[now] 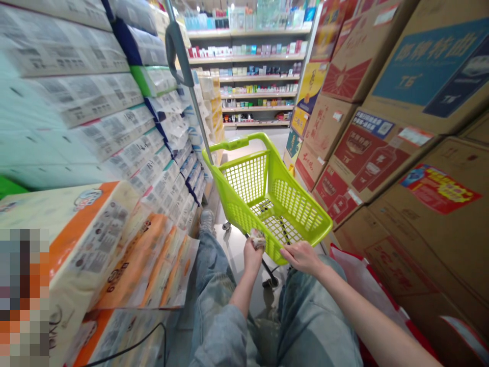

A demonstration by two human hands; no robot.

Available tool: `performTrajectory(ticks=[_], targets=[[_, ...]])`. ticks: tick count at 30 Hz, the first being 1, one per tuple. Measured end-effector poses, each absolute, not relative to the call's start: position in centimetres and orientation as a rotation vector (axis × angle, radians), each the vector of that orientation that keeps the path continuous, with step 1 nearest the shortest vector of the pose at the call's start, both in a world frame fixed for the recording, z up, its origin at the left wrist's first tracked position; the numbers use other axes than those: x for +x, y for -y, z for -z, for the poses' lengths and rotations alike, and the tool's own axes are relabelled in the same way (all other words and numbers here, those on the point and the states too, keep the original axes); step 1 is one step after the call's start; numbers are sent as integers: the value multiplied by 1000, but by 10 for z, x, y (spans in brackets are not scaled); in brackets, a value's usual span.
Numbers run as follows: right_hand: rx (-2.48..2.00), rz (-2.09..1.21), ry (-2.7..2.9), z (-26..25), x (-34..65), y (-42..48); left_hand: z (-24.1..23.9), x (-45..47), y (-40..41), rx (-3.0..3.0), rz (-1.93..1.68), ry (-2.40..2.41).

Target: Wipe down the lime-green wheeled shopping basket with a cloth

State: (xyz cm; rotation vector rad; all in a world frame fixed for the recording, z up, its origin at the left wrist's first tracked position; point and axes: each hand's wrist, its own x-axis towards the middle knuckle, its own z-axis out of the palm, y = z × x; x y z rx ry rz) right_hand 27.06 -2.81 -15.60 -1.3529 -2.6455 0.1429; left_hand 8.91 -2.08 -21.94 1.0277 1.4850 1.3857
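The wearer's jeans are faded blue denim with a mottled, pale wash, the legs showing at 7 o'clock (212, 260) and 5 o'clock (323, 316). A loose grey-blue sleeve (223, 329), near 6 o'clock, leaves the left forearm bare. The shoe (207, 220), towards 8 o'clock, is light grey and laced.

The left hand (251, 253) reaches toward the far side, curled closed, its left forearm (246, 288) bare below a pushed-up sleeve (221, 334). To its right and apart from it, the right hand (301, 256) is bent in a grip, the bare right forearm (355, 300) slanting in from the near right.
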Motion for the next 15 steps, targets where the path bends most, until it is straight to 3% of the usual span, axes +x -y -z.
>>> performTrajectory(ticks=[8,15], targets=[[-1467,-379,2677,145,282,23,214,71,22,987,-1436,-1594],[-1627,-504,2357,115,245,11,202,43,1,995,-1524,-1891]])
